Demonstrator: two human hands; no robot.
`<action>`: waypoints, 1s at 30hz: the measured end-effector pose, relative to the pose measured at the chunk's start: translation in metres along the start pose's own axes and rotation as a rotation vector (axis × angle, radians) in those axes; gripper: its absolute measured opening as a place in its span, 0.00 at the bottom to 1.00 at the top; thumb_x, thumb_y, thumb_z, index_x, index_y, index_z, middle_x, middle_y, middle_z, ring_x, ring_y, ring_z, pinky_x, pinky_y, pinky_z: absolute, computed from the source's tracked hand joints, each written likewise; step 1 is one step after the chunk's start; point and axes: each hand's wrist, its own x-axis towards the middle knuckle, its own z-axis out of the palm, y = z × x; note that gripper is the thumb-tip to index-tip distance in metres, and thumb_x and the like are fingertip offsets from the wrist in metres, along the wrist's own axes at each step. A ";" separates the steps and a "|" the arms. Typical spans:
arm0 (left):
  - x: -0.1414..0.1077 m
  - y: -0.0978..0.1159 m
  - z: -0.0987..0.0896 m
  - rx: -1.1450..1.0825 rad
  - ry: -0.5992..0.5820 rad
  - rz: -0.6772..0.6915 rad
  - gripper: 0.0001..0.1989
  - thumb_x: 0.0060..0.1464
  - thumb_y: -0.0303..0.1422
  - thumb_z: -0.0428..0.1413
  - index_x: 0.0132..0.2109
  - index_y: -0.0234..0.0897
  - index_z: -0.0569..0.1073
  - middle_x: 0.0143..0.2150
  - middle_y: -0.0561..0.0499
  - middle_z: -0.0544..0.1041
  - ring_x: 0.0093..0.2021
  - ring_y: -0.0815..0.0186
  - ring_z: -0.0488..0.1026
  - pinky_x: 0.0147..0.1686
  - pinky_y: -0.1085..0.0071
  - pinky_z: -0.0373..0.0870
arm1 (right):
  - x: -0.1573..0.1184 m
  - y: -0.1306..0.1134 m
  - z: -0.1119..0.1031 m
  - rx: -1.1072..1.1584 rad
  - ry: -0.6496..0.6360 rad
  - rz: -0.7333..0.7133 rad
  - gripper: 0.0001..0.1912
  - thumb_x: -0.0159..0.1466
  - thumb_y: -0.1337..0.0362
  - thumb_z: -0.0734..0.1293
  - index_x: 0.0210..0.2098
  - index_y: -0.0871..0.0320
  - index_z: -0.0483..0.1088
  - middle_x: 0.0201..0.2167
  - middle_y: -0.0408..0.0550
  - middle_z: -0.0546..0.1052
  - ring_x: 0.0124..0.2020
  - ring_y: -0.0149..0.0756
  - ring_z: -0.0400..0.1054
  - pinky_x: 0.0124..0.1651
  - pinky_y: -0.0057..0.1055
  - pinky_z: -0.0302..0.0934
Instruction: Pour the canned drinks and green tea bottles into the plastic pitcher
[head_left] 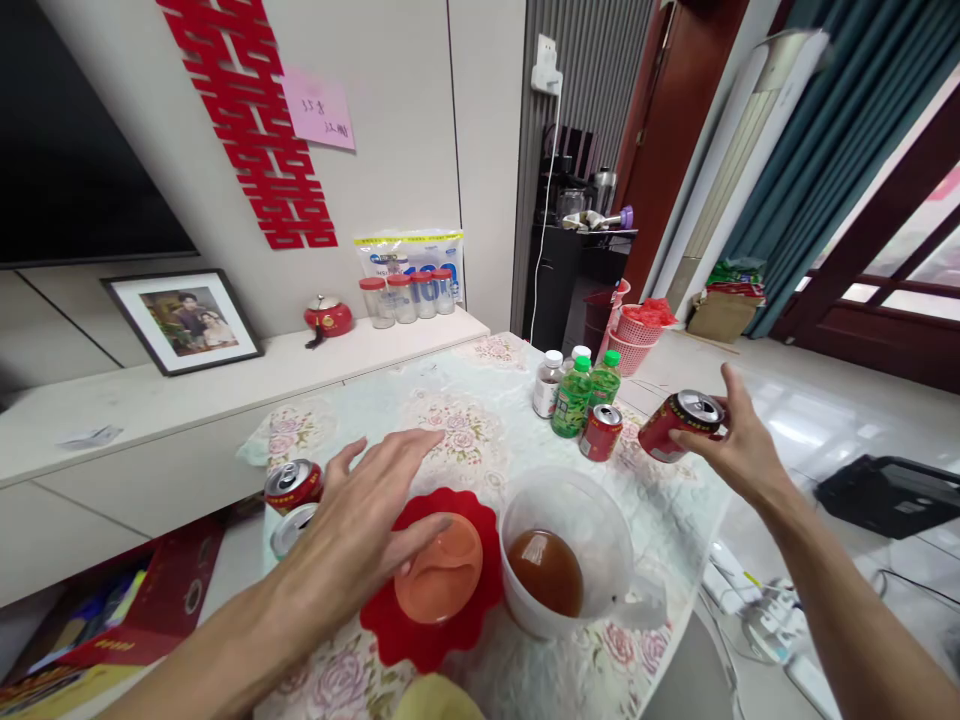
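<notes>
My right hand (724,440) holds a red can (667,430), tilted, near the table's right side. With fingers apart and nothing in it, my left hand (382,490) hovers over a red scalloped dish (484,570) bearing an orange round piece (442,575). Right of the dish stands a clear plastic jug (607,540) with brown liquid. Another red can (601,432) stands beside green-capped bottles (572,400) and a white-capped bottle (547,385). Left of my left hand are a red can (292,485) and a second can (291,532), partly covered by the hand.
A flowered cloth covers the table (465,430). Behind it, a white cabinet (300,370) carries a framed photo (187,320), a red pot (328,316) and red-lidded jars (401,300). A pale yellow rounded thing (437,700) shows at the near edge.
</notes>
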 end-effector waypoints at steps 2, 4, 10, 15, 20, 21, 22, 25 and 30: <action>0.007 0.023 -0.003 -0.088 0.020 0.013 0.32 0.64 0.40 0.61 0.70 0.51 0.61 0.68 0.44 0.73 0.68 0.45 0.70 0.68 0.43 0.62 | -0.013 -0.037 -0.009 0.049 -0.035 -0.029 0.70 0.47 0.45 0.80 0.80 0.52 0.46 0.56 0.56 0.74 0.51 0.50 0.74 0.46 0.40 0.73; 0.015 0.048 -0.006 -0.218 0.046 0.052 0.35 0.62 0.42 0.63 0.72 0.51 0.60 0.70 0.43 0.71 0.69 0.45 0.69 0.67 0.45 0.66 | -0.031 -0.078 -0.011 0.136 -0.121 -0.077 0.70 0.50 0.42 0.80 0.80 0.47 0.41 0.57 0.54 0.74 0.51 0.48 0.75 0.47 0.39 0.75; 0.029 0.101 -0.007 -0.567 0.021 0.125 0.54 0.50 0.42 0.72 0.76 0.45 0.51 0.76 0.37 0.62 0.75 0.42 0.62 0.70 0.44 0.68 | -0.087 -0.179 0.014 0.459 -0.398 -0.229 0.58 0.60 0.51 0.79 0.79 0.36 0.42 0.59 0.50 0.71 0.56 0.44 0.75 0.52 0.39 0.77; 0.025 0.097 0.004 -0.664 0.105 0.094 0.45 0.58 0.37 0.64 0.75 0.42 0.52 0.72 0.37 0.69 0.72 0.46 0.67 0.69 0.47 0.70 | -0.111 -0.197 0.029 0.550 -0.482 -0.288 0.57 0.63 0.54 0.78 0.79 0.35 0.41 0.61 0.47 0.71 0.59 0.40 0.74 0.58 0.35 0.75; 0.016 0.072 -0.007 -0.553 0.009 0.151 0.39 0.58 0.34 0.63 0.73 0.43 0.58 0.68 0.41 0.73 0.67 0.49 0.71 0.67 0.50 0.70 | -0.122 -0.166 0.015 0.395 -0.411 -0.354 0.38 0.70 0.51 0.71 0.75 0.35 0.56 0.67 0.45 0.68 0.64 0.39 0.70 0.62 0.35 0.73; 0.015 0.066 -0.010 -0.515 -0.022 0.165 0.38 0.58 0.33 0.62 0.73 0.44 0.58 0.68 0.41 0.73 0.67 0.50 0.71 0.67 0.50 0.70 | -0.126 -0.156 0.010 0.360 -0.367 -0.339 0.32 0.72 0.52 0.70 0.72 0.36 0.62 0.65 0.45 0.69 0.61 0.38 0.72 0.60 0.33 0.73; 0.014 0.060 -0.014 -0.479 -0.051 0.176 0.38 0.58 0.31 0.61 0.73 0.45 0.58 0.68 0.42 0.73 0.67 0.50 0.72 0.66 0.51 0.71 | -0.130 -0.145 0.005 0.316 -0.313 -0.326 0.25 0.73 0.53 0.68 0.69 0.37 0.67 0.62 0.45 0.71 0.57 0.35 0.74 0.57 0.30 0.74; 0.015 0.044 -0.021 -0.383 -0.112 0.216 0.40 0.56 0.27 0.60 0.73 0.48 0.58 0.67 0.45 0.74 0.65 0.52 0.72 0.64 0.54 0.71 | -0.148 -0.112 -0.001 0.125 -0.187 -0.271 0.18 0.74 0.52 0.66 0.61 0.43 0.74 0.50 0.45 0.77 0.46 0.30 0.76 0.46 0.23 0.72; 0.023 0.034 -0.027 -0.259 -0.209 0.269 0.43 0.54 0.25 0.58 0.74 0.52 0.59 0.64 0.49 0.76 0.58 0.53 0.72 0.58 0.56 0.70 | -0.176 -0.082 0.004 0.010 -0.195 -0.110 0.21 0.72 0.44 0.63 0.50 0.52 0.78 0.39 0.45 0.80 0.36 0.32 0.76 0.36 0.25 0.70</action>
